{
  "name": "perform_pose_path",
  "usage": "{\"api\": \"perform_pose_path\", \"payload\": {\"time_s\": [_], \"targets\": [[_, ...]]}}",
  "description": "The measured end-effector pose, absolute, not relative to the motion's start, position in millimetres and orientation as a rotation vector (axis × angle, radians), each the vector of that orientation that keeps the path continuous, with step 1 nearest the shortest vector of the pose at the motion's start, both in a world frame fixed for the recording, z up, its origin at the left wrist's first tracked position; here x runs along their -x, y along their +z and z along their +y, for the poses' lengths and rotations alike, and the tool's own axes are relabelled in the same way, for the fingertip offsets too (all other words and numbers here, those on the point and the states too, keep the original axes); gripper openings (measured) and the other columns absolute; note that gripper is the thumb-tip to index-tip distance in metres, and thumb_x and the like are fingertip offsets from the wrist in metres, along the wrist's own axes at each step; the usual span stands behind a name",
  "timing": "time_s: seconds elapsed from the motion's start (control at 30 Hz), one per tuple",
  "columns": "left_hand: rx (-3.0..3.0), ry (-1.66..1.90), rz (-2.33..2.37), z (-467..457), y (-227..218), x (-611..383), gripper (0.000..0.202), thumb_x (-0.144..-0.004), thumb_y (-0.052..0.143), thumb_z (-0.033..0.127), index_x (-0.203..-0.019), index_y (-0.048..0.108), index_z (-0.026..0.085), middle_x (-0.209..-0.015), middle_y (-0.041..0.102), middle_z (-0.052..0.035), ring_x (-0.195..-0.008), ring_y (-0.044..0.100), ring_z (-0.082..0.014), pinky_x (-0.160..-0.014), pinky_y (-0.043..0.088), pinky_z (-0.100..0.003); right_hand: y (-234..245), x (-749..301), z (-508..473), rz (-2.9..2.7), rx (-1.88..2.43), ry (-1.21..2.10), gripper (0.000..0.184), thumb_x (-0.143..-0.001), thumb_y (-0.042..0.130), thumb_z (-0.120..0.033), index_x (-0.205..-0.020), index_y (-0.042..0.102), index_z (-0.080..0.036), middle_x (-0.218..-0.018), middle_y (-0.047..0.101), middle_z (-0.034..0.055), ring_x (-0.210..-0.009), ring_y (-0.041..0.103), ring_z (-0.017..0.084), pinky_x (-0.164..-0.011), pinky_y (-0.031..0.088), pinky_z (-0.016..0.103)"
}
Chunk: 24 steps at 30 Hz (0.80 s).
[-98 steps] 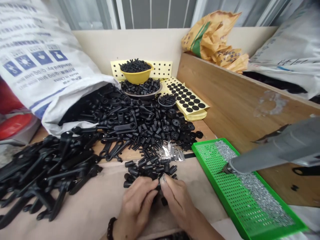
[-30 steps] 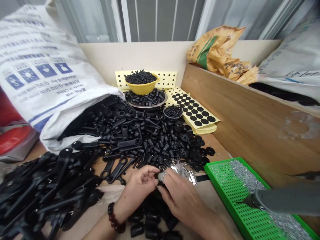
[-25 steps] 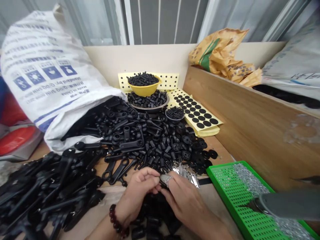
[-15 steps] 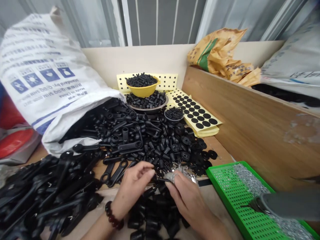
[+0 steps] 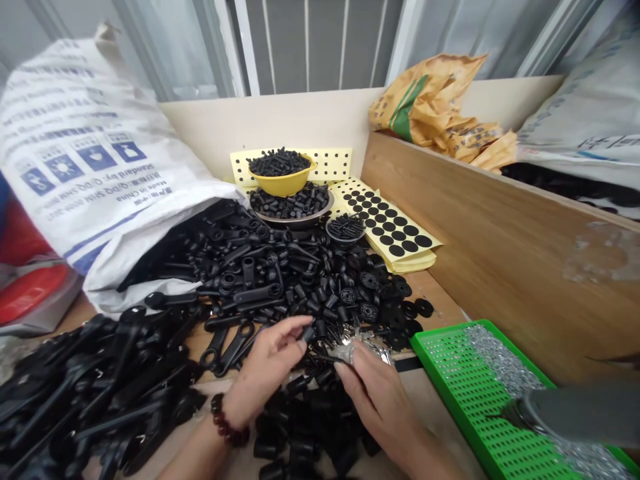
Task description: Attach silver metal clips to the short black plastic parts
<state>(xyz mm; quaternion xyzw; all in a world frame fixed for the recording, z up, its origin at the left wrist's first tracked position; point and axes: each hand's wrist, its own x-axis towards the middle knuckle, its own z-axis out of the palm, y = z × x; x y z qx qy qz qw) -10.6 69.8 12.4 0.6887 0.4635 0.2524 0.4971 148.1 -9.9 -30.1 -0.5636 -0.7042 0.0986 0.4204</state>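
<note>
My left hand reaches over the edge of a heap of black plastic parts, a small black cylinder pinched at its fingertips. My right hand lies a little to the right, its fingers closed on a blurred silvery metal piece. More silvery pieces lie just beyond it. Below both hands is a loose group of short black cylinders. Long black lever-shaped parts are piled to the left. A dark red bead bracelet circles my left wrist.
A green perforated tray holding fine silvery parts sits at the right, beneath a grey tool nozzle. Farther back are a yellow bowl, a metal plate, black dot sheets, a wooden board and a white sack.
My hands have drawn apart, with the left moving up and left into the heap's edge. The right has moved slightly right and down. The view has shifted slightly.
</note>
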Motion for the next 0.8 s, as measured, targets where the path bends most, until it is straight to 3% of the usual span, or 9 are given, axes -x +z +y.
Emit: {"api": "perform_pose_path", "payload": {"time_s": [0.17, 0.37, 0.63, 0.8], "targets": [[-0.849, 0.678, 0.926, 36, 17, 12, 0.019, -0.066, 0.068, 0.019, -0.082, 0.059, 0.017, -0.062, 0.055, 0.0038, -0.055, 0.058, -0.0096, -0.052, 0.043, -0.017, -21, -146, -20, -1.859, 1.339, 0.072, 0.021, -0.092, 0.032, -0.019, -0.076, 0.044, -0.021, -0.074, 0.058, 0.0034, -0.072, 0.058, 0.017, -0.070, 0.050, 0.030], [-0.666, 0.776, 0.909, 17, 14, 14, 0.035, -0.065, 0.074, 0.023, -0.096, 0.061, 0.016, -0.069, 0.061, 0.0009, -0.057, 0.060, -0.0091, -0.055, 0.047, -0.018, -18, -148, -34, -1.895, 1.356, -0.135, 0.024, -0.094, 0.028, -0.021, -0.084, 0.050, -0.020, -0.085, 0.065, 0.0074, -0.078, 0.063, 0.019, -0.072, 0.051, 0.031], [-0.647, 0.758, 0.878, 9, 13, 12, 0.029, -0.063, 0.077, 0.028, -0.084, 0.061, 0.016, -0.058, 0.060, 0.0019, -0.053, 0.056, -0.0080, -0.055, 0.043, -0.017, -18, -145, -37, -1.939, 1.391, -0.379, 0.020, -0.092, 0.031, -0.018, -0.082, 0.048, -0.018, -0.083, 0.064, 0.0093, -0.074, 0.061, 0.021, -0.073, 0.047, 0.034], [-0.842, 0.720, 0.926, 5, 12, 11, 0.029, -0.063, 0.075, 0.034, -0.081, 0.064, 0.013, -0.052, 0.061, 0.0003, -0.050, 0.052, -0.0081, -0.052, 0.038, -0.017, -11, -142, -39, -2.012, 1.426, -0.251, 0.019, -0.090, 0.033, -0.013, -0.077, 0.045, -0.020, -0.080, 0.059, 0.0067, -0.074, 0.058, 0.020, -0.073, 0.044, 0.036]]}}
